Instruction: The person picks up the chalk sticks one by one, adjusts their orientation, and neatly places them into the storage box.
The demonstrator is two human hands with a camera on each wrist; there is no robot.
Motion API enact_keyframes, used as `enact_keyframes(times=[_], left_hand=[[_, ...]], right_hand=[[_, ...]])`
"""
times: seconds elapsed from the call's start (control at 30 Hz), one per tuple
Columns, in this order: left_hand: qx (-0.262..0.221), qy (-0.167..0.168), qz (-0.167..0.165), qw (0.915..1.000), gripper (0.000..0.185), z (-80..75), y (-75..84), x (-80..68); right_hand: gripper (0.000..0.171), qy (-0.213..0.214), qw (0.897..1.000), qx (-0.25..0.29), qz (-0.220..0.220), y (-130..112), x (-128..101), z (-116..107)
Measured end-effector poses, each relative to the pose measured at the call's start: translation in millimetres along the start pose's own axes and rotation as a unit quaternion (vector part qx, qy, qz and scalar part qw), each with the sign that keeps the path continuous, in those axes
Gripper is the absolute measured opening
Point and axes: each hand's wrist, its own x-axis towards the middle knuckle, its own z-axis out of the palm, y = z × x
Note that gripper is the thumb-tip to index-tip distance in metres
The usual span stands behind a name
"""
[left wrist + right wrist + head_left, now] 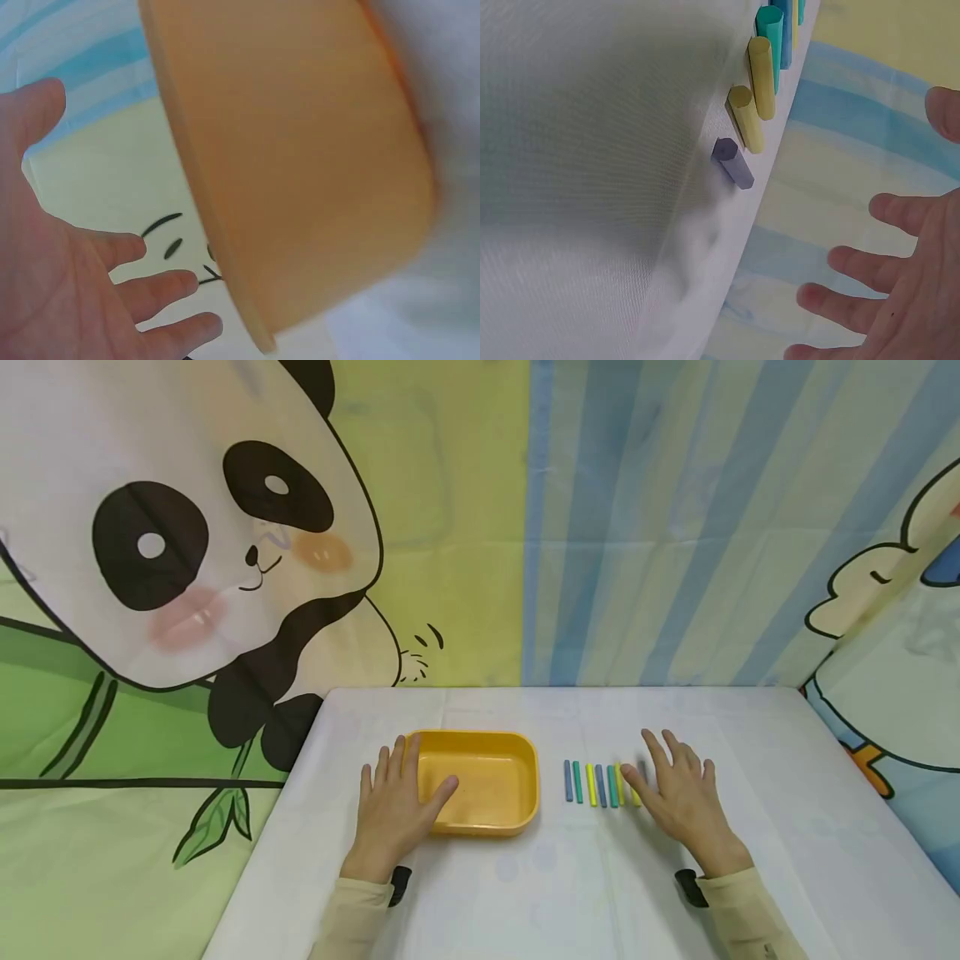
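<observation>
A shallow orange-yellow plastic tub (487,783) sits on the white table, left of the middle. My left hand (393,810) hovers over its left side, fingers spread; in the left wrist view that hand (67,285) is apart from the tub's rim (202,195). To the tub's right lies a row of several slim coloured sticks (591,785) in blue, green, yellow and greyish purple. My right hand (686,802) is above the row's right end, fingers spread, holding nothing. The right wrist view shows six-sided ends on a purple stick (735,165) and a yellow stick (763,79).
The white table (525,893) runs back to a hanging cloth (465,527) printed with a panda and stripes. More printed cloth (915,677) hangs at the right side. A black band (401,885) circles the left wrist, and another band (692,888) the right.
</observation>
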Motion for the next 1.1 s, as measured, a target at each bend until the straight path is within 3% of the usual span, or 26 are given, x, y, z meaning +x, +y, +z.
enact_keyframes(times=[0.23, 0.57, 0.7, 1.1], left_hand=[[-0.028, -0.041, -0.03, 0.9983, 0.111, -1.1, -13.1, -9.6], [-0.035, -0.029, -0.037, 0.9983, 0.123, 5.6, -23.7, -19.4], [-0.036, -0.036, -0.044, 0.9977, 0.126, 7.5, -26.3, -21.7], [-0.032, -0.062, -0.058, 0.9959, 0.136, 7.5, -33.6, -26.2]], right_hand=[[0.056, -0.014, 1.0, 0.003, -0.004, 4.1, -1.3, -4.4], [0.055, -0.091, 0.991, 0.072, 0.065, 8.5, 5.4, -9.5], [0.051, -0.101, 0.988, 0.094, 0.068, 12.1, 10.3, -8.4], [0.051, -0.137, 0.981, 0.098, 0.095, 18.1, 18.6, -3.8]])
